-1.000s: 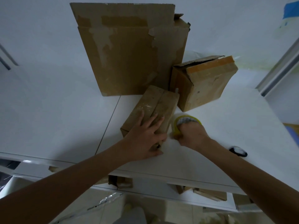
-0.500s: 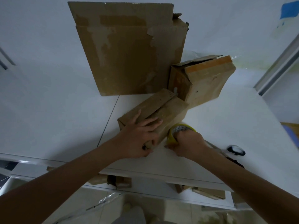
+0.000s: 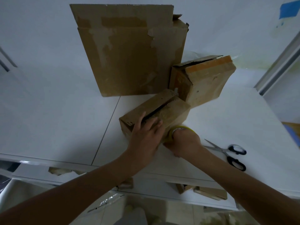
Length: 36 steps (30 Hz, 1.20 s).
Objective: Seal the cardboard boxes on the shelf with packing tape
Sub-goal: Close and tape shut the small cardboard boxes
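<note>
The small brown cardboard box [image 3: 164, 111] lies near the front edge of the white shelf top [image 3: 65, 124], with the left hand [image 3: 146, 137] resting spread, straight fingers on its near end. At the box's near right corner, the right hand [image 3: 185, 142] curls its fingers round the yellow-rimmed packing tape roll [image 3: 181, 127]. Black-handled scissors [image 3: 230, 153] lie right of the box, and white surface stretches to its left.

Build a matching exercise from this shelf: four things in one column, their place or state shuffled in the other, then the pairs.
Things
1. small box
2. tape roll
3. scissors
4. large box

Place or state
A. lies flat, to the right of both hands
B. stands upright at the back
C. gripped by the right hand
D. pressed under the left hand

Pairs: 1-D, 2-C, 3-A, 4-B
</note>
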Available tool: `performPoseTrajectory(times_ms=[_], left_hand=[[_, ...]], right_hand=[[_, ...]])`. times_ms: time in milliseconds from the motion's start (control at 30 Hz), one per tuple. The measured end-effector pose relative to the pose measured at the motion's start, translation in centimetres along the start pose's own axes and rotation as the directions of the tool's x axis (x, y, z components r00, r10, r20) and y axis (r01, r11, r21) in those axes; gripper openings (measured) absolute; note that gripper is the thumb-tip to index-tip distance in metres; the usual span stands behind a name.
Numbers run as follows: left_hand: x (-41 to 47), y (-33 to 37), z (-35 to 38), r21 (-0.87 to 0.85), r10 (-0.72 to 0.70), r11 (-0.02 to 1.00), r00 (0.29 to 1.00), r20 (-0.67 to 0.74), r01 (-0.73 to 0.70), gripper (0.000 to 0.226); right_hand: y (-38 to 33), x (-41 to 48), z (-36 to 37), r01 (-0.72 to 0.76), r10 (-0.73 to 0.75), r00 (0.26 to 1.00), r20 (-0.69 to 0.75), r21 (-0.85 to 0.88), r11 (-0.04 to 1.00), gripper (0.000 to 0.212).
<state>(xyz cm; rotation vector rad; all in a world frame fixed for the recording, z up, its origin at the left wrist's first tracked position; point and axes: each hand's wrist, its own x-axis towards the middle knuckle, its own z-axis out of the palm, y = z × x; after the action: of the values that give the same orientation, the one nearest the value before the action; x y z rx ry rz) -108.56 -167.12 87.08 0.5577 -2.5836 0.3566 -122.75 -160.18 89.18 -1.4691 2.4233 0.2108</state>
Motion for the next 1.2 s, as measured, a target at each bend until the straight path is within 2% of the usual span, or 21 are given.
performPoseTrajectory(times_ms=[67,133,167,233,267,333,400,433,500,533,600,700,800,900,1000,1067,1100,1167,1200], left_hand=[[-0.1,1.4,0.4,0.035,-0.053,0.998,0.997,-0.048,0.055,0.045],[-0.3,2.3,1.0,0.073,-0.043,0.996,0.993,-0.108,0.051,0.021],[-0.3,2.4,1.2,0.078,-0.036,0.996,0.99,-0.133,0.047,0.017],[-0.5,1.8,1.4,0.062,-0.012,0.998,0.982,-0.187,0.024,0.016],[-0.6,1.3,1.3,0.032,-0.004,0.999,0.981,-0.193,0.01,0.02],[-0.7,0.0,1.0,-0.032,0.011,0.999,0.99,-0.142,-0.016,0.049],[-0.7,-1.4,0.9,-0.097,0.046,0.994,0.995,-0.094,-0.055,0.07],[-0.5,-2.3,0.8,-0.118,0.071,0.99,0.995,-0.075,-0.08,0.076],[-0.3,-4.4,0.7,-0.144,0.131,0.981,0.991,-0.031,-0.134,0.077],[-0.2,-5.5,0.6,-0.147,0.15,0.978,0.989,-0.011,-0.15,0.077],[-0.1,-7.1,0.6,-0.139,0.168,0.977,0.985,0.03,-0.162,0.078],[0.0,-7.6,0.5,-0.171,0.149,0.974,0.989,0.008,-0.146,0.072],[0.2,-7.2,0.1,-0.287,0.098,0.951,0.993,-0.069,-0.114,0.06],[0.2,-7.0,-0.5,-0.329,0.062,0.942,0.998,-0.023,-0.066,0.056],[-0.3,-6.3,-1.4,-0.298,0.042,0.954,0.999,0.002,-0.04,0.028],[-1.8,-4.7,-2.0,-0.308,-0.104,0.946,0.994,-0.008,0.097,0.024],[-2.8,-3.5,-2.5,-0.396,-0.243,0.891,0.97,-0.003,0.222,0.026],[-4.7,-0.7,-3.2,-0.576,-0.524,0.663,0.846,0.098,0.478,0.018],[-5.3,0.6,-3.2,-0.624,-0.623,0.493,0.747,0.234,0.606,0.011]], right_hand=[[-0.1,-0.2,-0.3,0.005,-0.005,1.0,-0.001,0.005,1.0,0.039],[0.0,-0.2,-0.5,0.032,-0.032,0.999,0.017,-0.01,0.999,0.032],[0.0,-0.3,-0.7,0.054,-0.053,0.998,0.041,-0.027,0.998,0.028],[0.3,-0.7,-0.8,0.115,-0.113,0.993,0.039,-0.066,0.991,0.035],[0.6,-0.9,-0.7,0.154,-0.154,0.988,0.005,-0.086,0.984,0.039],[1.2,-1.4,-0.3,0.228,-0.241,0.963,-0.118,-0.112,0.967,0.042],[1.9,-1.7,0.5,0.348,-0.379,0.873,-0.308,-0.152,0.925,0.044],[2.3,-1.7,0.9,0.414,-0.46,0.818,-0.346,-0.201,0.888,0.045],[3.0,-1.8,1.8,0.495,-0.579,0.754,-0.31,-0.31,0.812,0.041],[3.2,-1.9,2.3,0.517,-0.604,0.749,-0.271,-0.331,0.789,0.041],[2.9,-2.5,2.4,0.561,-0.632,0.746,-0.21,-0.315,0.766,0.036],[1.9,-2.8,2.4,0.604,-0.662,0.697,-0.277,-0.27,0.749,0.03],[1.3,-3.1,1.7,0.61,-0.645,0.697,-0.314,-0.213,0.763,0.032],[1.6,-3.2,1.4,0.607,-0.629,0.712,-0.312,-0.177,0.775,0.033],[1.8,-3.4,1.1,0.596,-0.602,0.734,-0.314,-0.127,0.793,0.037],[1.6,-3.5,0.9,0.596,-0.596,0.747,-0.294,-0.099,0.797,0.04],[1.6,-3.5,0.9,0.6,-0.593,0.746,-0.303,-0.079,0.796,0.041],[1.4,-3.6,0.8,0.598,-0.579,0.753,-0.314,-0.041,0.8,0.043],[1.4,-3.6,0.7,0.59,-0.569,0.762,-0.311,-0.031,0.807,0.043]])
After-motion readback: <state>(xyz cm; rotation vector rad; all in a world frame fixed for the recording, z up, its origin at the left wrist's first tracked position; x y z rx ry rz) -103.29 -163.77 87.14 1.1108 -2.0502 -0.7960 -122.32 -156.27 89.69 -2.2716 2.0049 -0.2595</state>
